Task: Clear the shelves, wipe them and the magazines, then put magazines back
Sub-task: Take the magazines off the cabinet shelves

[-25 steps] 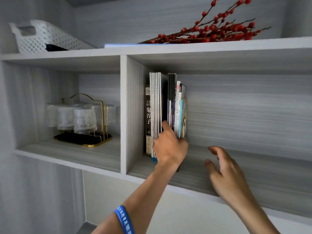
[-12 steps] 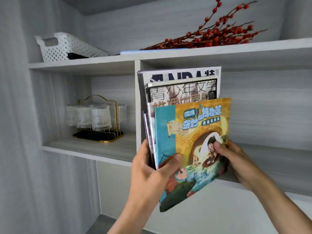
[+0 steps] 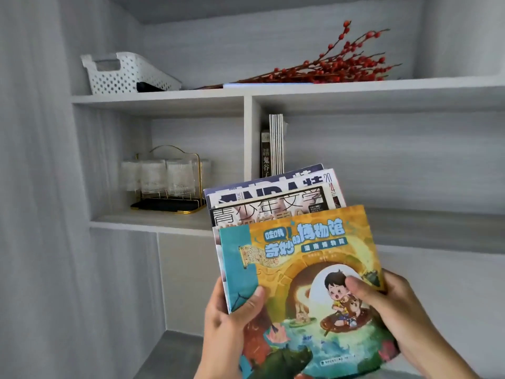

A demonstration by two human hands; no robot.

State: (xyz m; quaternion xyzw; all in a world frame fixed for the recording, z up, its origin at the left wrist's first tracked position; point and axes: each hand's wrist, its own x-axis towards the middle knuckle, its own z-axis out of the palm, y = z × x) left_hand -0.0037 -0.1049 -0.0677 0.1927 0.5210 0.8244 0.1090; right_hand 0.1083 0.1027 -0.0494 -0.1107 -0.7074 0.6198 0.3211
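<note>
The person holds a fanned stack of magazines (image 3: 287, 231) in front of the shelf unit, below the front edge of the middle shelf (image 3: 437, 231) and clear of it. The front one is a picture book (image 3: 303, 272) with an orange and teal cover, its title in blue and white Chinese characters reading 哇哦 奇妙的博物馆, with a smaller banner line beneath that is too blurred to read surely. Its cover art shows a cartoon boy in a small brown boat on green water under a stone arch. Behind it a magazine shows large outlined characters 青少年文学, and behind that a white cover carries heavy black letters, partly hidden, with red digits "20" and "4" at its right edge. A blue-edged cover peeks out at the very back.

The left hand (image 3: 232, 318) grips the stack's lower left edge, thumb pressed across the front cover and fingers behind. The right hand (image 3: 393, 310) pinches the lower right side, thumb on the cover over the boy and fingers wrapped behind.

More magazines (image 3: 276, 144) stand upright at the left end of the right-hand compartment, against the divider: a dark spine with 鬼谷子 and several white spines beside it. In the left compartment a gold-framed rack (image 3: 169, 181) holds clear glasses. On the top shelf sit a white perforated basket (image 3: 123, 73) near the left end and a red berry branch (image 3: 338, 64) to the right.
</note>
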